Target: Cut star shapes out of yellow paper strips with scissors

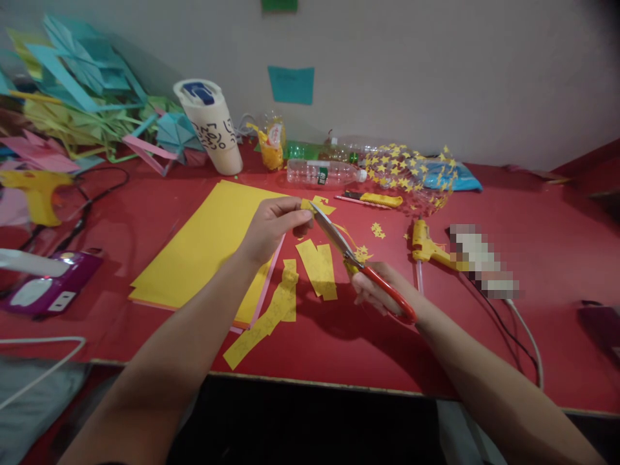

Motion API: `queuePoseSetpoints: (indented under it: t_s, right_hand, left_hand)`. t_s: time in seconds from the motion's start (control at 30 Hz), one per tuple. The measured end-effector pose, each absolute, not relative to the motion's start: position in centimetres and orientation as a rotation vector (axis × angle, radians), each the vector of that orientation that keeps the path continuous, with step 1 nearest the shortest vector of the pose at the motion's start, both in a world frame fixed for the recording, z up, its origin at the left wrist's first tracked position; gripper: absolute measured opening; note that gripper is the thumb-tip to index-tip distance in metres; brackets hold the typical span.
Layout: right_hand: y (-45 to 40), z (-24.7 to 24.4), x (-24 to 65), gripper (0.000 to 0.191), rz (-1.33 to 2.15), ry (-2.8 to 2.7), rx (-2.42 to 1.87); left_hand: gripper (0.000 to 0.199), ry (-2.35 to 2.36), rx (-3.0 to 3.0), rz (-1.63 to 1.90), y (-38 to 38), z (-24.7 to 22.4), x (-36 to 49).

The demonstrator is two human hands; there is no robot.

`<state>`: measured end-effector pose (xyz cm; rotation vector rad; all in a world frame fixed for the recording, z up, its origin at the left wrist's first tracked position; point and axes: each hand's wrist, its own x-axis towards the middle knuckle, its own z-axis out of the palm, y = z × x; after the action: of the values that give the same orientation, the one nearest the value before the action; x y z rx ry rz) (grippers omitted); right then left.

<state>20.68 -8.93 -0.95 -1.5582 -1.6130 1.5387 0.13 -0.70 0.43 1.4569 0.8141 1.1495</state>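
Note:
My left hand (285, 219) pinches a small yellow paper piece (307, 205) above the right edge of a stack of yellow sheets (203, 239). The tips of the scissors (334, 234) touch or nearly touch that piece. My right hand (380, 287) is closed round the scissors' red handles, with the blades pointing up and left. Below my hands lie several yellow strips (325, 271) with faint drawn marks. Small cut yellow stars (378, 230) lie on the table just beyond the scissors.
A white tumbler (210, 129), a clear bottle (324, 173) and a star-covered clear form (411, 171) stand or lie along the wall. A yellow glue gun (426, 245) is at right, another (41, 194) at left. Folded paper shapes (92, 71) fill the back left of the red table (368, 355).

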Motion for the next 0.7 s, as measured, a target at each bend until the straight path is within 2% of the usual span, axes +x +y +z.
queuePoseSetpoints:
  t_s: [0.23, 0.7]
  right_hand:
    - [-9.01, -0.7, 20.46, 0.054, 1.525, -1.612, -1.504]
    - [-9.04, -1.52, 20.36, 0.059, 1.483, -1.654, -1.442]
  left_hand:
    - [0.018, 0.776, 1.446, 1.173, -0.81, 0.19, 0.42]
    - [0.022, 0.821, 1.445, 1.228, -1.21, -0.32, 1.11]
